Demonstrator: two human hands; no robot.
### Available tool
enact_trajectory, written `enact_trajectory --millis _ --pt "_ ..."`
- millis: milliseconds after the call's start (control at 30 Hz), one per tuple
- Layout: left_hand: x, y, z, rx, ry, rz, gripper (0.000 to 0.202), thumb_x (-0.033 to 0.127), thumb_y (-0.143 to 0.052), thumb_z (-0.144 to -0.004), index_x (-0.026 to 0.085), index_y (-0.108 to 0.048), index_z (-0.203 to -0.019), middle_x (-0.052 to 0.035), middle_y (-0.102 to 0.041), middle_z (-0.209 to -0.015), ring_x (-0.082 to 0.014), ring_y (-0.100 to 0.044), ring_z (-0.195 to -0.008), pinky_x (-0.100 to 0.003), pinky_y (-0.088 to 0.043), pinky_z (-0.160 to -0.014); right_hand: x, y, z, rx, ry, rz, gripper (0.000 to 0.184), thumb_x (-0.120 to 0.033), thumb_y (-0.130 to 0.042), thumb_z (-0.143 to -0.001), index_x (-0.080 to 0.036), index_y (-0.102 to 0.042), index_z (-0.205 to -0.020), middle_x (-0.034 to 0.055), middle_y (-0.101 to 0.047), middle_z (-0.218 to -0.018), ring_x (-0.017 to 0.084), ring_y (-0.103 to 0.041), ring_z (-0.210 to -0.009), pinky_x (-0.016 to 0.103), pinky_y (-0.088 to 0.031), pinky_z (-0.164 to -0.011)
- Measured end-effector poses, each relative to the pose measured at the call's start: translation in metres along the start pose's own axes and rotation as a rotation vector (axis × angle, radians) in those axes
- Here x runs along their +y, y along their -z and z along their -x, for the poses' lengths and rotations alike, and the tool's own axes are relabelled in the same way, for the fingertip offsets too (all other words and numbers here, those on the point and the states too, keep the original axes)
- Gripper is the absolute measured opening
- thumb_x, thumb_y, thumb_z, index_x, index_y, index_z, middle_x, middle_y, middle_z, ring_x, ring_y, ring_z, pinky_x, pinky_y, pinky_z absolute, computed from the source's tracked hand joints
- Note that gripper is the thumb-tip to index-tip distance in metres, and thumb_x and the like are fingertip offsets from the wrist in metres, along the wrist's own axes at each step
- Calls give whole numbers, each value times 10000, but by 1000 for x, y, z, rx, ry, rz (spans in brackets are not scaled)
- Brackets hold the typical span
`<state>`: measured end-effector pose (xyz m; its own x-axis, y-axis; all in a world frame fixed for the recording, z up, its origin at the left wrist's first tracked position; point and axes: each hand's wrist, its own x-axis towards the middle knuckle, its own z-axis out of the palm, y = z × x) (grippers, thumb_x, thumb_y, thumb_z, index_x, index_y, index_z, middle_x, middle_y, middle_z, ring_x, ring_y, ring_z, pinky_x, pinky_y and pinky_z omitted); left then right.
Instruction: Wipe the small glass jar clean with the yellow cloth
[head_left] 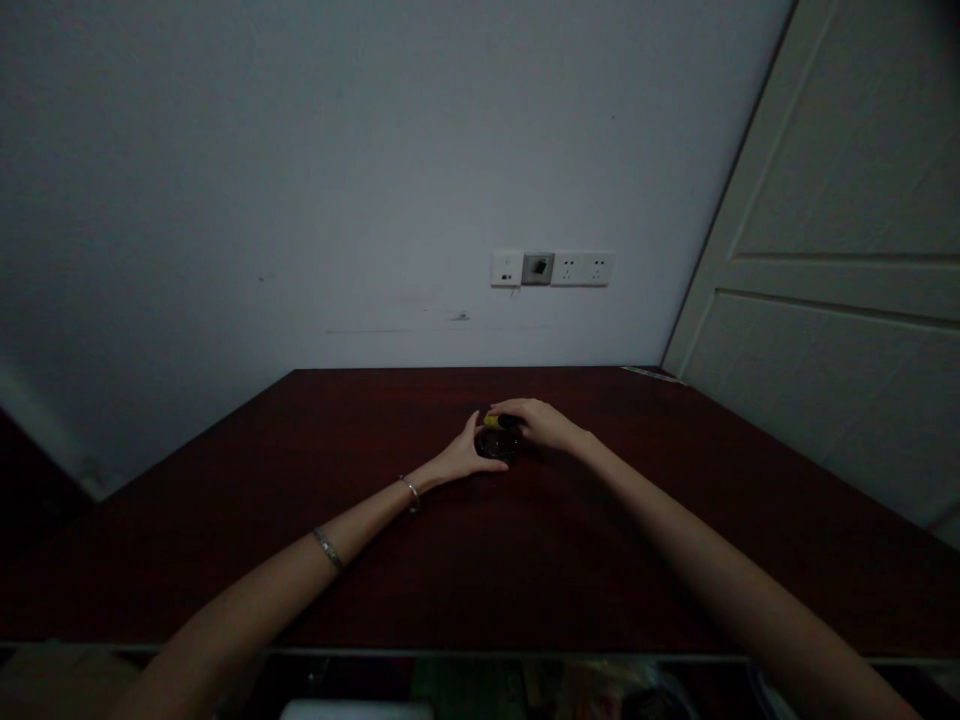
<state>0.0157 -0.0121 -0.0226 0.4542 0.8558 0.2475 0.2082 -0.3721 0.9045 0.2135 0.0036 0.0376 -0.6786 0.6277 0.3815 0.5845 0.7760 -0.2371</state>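
A small, dark, round glass dish [496, 444] sits on the dark red table [420, 560]. My left hand [463, 454] curves round its left side, thumb along the near edge and fingers toward the far edge. From the right, my right hand [541, 422] reaches over the dish's far rim. Its bent fingers close on a small yellow-and-black object [492, 421], held at or just above the dish. Dim light and the fingers hide what kind of object that is, and I cannot tell whether it touches the glass.
Behind the table rises a pale wall with a row of sockets [553, 269]. A panelled white door [840, 200] stands along the right side. Below the table's front edge, various dim items show, including a white one [356, 711] and a green one [469, 688].
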Motion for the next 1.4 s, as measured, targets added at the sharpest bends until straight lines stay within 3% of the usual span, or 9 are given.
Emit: enact_trajectory --millis 100,367,600,900,1167,1400 --pt "-3 -3 -1 18 -37 -32 1121 320 -810 -506 155 -149 -1397 -182 -428 -1335 -290 -393 -1250 -455 -261 -1063 -4 -3 -4 -70 30 60 594 12 -440 -660 -266 -568 -1169 25 -568 -1251 182 -516 -1163 336 -402 -968" --pt "2 -1 3 52 -14 -200 886 411 -784 -525 145 -393 -1274 -145 -529 -1235 -285 -509 -1129 -420 -370 -984 -6 -3 1 -89 86 121 595 8 -442 -644 -272 -585 -1149 12 -596 -1215 200 -551 -1119 342 -421 -948" --pt "-2 -3 2 125 112 -297 1134 499 -782 -471 65 -247 -1372 -221 -354 -1385 -318 -365 -1268 -398 -302 -1047 0 -11 20 -41 8 93 655 28 -405 -620 -216 -544 -1211 55 -559 -1260 195 -508 -1173 339 -394 -983" --pt "4 -3 4 121 122 -354 1156 538 -762 -478 48 -229 -1379 -224 -413 -1343 -316 -418 -1231 -378 -355 -1010 -22 -14 39 1 -151 140 610 14 -423 -669 -216 -518 -1226 64 -557 -1259 208 -527 -1140 341 -414 -948" --pt "7 -4 4 127 105 -295 1105 479 -785 -475 90 -265 -1369 -193 -500 -1270 -320 -469 -1179 -410 -372 -982 -63 -2 42 -82 -261 241 436 -70 -456 -739 -185 -540 -1152 108 -641 -1091 241 -604 -961 300 -457 -777" --pt "8 -4 5 99 101 -307 1070 463 -771 -509 93 -255 -1370 -171 -552 -1212 -311 -509 -1137 -396 -402 -947 -74 3 37 -134 -293 221 363 -91 -470 -735 -184 -597 -1062 116 -671 -1002 245 -637 -895 288 -451 -747"
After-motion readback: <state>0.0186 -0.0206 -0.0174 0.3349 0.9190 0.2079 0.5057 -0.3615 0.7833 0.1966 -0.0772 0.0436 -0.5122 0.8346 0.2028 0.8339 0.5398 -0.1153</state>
